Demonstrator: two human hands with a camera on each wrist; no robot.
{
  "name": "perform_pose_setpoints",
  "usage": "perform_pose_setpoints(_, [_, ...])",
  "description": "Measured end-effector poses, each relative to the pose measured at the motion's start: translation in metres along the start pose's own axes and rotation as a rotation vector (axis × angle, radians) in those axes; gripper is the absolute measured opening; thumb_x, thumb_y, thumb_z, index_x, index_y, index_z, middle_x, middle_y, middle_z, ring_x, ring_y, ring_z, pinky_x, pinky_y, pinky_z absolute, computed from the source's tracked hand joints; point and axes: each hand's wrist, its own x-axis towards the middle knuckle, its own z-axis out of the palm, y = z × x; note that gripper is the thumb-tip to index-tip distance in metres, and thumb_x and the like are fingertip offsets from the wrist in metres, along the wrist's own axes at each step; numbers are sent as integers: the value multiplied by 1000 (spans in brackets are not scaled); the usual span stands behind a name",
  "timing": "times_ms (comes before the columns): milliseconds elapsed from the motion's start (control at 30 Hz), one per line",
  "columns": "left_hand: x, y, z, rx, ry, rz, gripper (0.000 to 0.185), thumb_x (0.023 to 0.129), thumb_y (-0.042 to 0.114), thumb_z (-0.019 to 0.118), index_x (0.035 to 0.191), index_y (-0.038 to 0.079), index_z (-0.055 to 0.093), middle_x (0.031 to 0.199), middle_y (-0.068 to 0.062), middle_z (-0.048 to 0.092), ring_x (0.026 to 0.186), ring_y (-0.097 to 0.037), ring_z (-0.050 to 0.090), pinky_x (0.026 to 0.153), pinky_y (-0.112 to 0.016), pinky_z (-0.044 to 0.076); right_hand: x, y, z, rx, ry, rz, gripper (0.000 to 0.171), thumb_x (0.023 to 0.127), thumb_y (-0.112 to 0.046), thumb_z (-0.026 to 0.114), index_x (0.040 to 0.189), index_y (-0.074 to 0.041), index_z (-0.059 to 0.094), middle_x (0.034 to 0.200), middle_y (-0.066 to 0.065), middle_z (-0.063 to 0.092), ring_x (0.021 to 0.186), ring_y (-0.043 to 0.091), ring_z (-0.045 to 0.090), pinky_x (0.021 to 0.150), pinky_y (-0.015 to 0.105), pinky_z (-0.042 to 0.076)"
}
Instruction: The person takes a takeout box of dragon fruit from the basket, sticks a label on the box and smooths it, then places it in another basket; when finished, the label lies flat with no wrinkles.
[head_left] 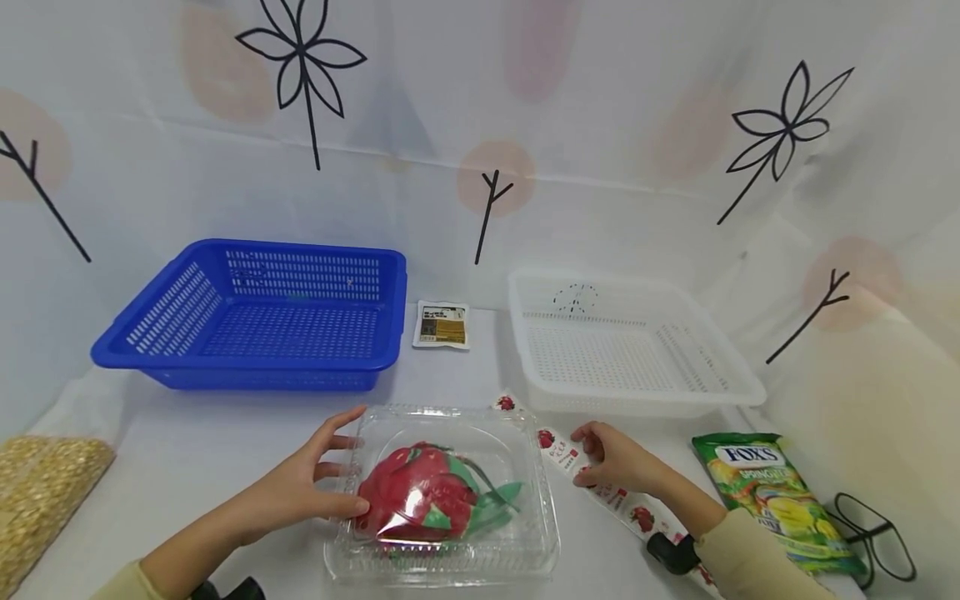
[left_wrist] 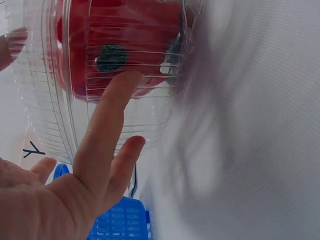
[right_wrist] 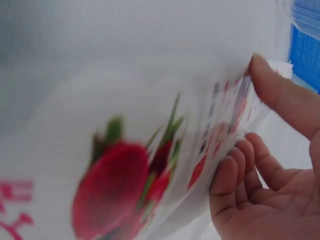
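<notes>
A clear plastic clamshell box (head_left: pixel 525 467) stands on the table in front of me, with a red bundle with green leaf-like parts (head_left: pixel 420 500) inside. At its left side my left hand (head_left: pixel 315 479) spreads its fingers and touches the box; in the left wrist view the fingers (left_wrist: pixel 107 112) lie straight along the ribbed wall. A white label strip (head_left: pixel 562 454), printed with red fruit and lettering, slants from behind the box toward the front right. My right hand (head_left: pixel 618 458) holds this strip, thumb and curled fingertips at its edges in the right wrist view.
Behind are a blue basket (head_left: pixel 247 367) at left and a white basket (head_left: pixel 637 400) at right, with a small packet (head_left: pixel 442 325) between them. A bag of yellow kernels (head_left: pixel 52 492) lies far left. A green FOX'S candy bag (head_left: pixel 776 500) and black-framed glasses (head_left: pixel 873 533) lie right.
</notes>
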Motion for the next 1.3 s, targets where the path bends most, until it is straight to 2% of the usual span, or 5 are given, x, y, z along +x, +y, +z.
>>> perform_pose_setpoints(467, [0, -3, -3, 5, -2, -14, 98, 77, 20, 75, 149, 25, 9, 140, -28, 23, 118, -52, 37, 75, -51, 51, -5, -3, 5, 111, 0, 8, 37, 73, -6, 78, 103, 5, 58, 83, 6, 48, 75, 19, 45, 59, 23, 42])
perform_pose_setpoints(767, [2, -3, -2, 4, -7, -18, 98, 77, 20, 75, 149, 23, 8, 139, -29, 22, 118, -51, 38, 75, -51, 51, -11, -5, 4, -14, 25, -64, 18, 75, -10, 77, 82, -7, 61, 84, 3, 49, 76, 18, 44, 60, 25, 42])
perform_pose_setpoints(1000, [3, 0, -1, 2, -5, -30, 99, 76, 20, 76, 149, 23, 9, 139, -29, 22, 118, -52, 38, 74, -51, 52, -14, 1, -7, 115, -15, 26, 42, 76, -13, 76, 109, -10, 50, 90, 5, 56, 73, 20, 50, 57, 26, 44])
perform_pose_setpoints(1167, [3, 3, -1, 16, 3, -43, 99, 76, 21, 77, 149, 22, 10, 139, -28, 24, 118, -50, 39, 73, -50, 52, -22, -2, -19, 175, -73, -146, 39, 82, -11, 71, 119, -11, 59, 111, 9, 62, 95, 15, 56, 76, 24, 48])
perform_pose_setpoints(1300, [2, 6, -2, 94, 27, -52, 99, 74, 24, 78, 148, 21, 13, 139, -27, 28, 117, -47, 42, 75, -53, 51, -30, -14, -29, 198, -74, -232, 29, 89, -13, 63, 117, -7, 65, 108, 6, 65, 78, 8, 55, 63, 21, 48])
